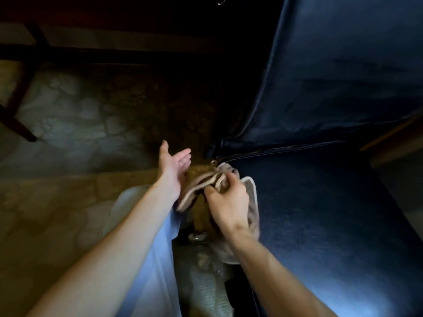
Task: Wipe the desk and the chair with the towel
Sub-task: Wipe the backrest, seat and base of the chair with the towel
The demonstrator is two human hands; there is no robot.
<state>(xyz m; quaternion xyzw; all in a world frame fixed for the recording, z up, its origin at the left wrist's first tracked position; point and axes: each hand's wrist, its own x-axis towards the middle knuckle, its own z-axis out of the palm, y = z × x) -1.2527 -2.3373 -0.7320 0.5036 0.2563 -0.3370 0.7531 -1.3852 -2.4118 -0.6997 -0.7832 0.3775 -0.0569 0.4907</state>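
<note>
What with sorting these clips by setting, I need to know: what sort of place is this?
Probably a dim home or hotel room: patterned carpet, a blue padded chair, and dark wooden furniture legs. The right hand holds a towel.

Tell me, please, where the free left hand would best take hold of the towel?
Probably the striped loose end of the towel, sticking out left of the right hand, which grips the bunched middle. Come from the left: the open left hand is right beside it, and the rest drapes behind the right wrist against the chair.
</note>
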